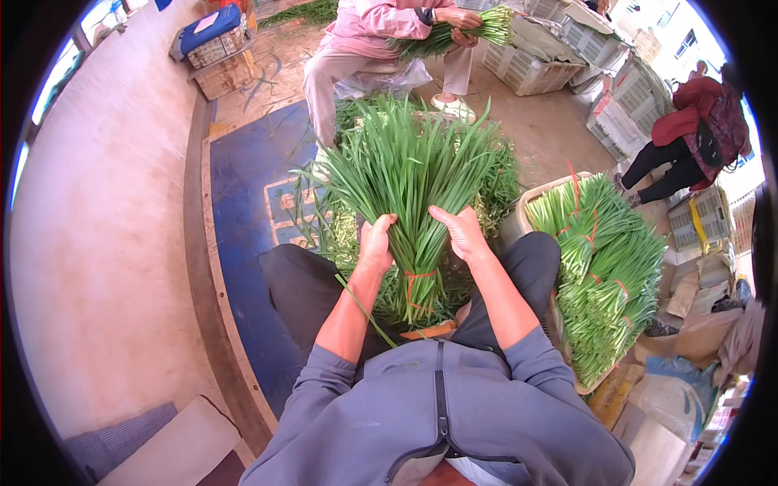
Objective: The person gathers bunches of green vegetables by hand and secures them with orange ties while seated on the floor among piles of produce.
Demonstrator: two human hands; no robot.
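Between my knees, a large bunch of long green leafy stalks, like garlic chives [413, 176], stands with its leaf ends fanned away from me. A red tie [420, 275] circles it near the stem end. My left hand [378, 243] grips the leaves on the left side, thumb on top. My right hand [464, 231] grips them on the right side. Loose green leaves [501, 170] and pale trimmings lie around and beneath the bunch. One loose leaf [364, 310] lies across my left forearm.
At my right stands a crate [529, 209] heaped with tied green bunches [608, 267]. Opposite, a seated person [377, 30] holds another bunch [450, 39]. Another person [699, 133] is at the far right, near plastic crates [535, 67]. A wall [115, 212] runs along the left.
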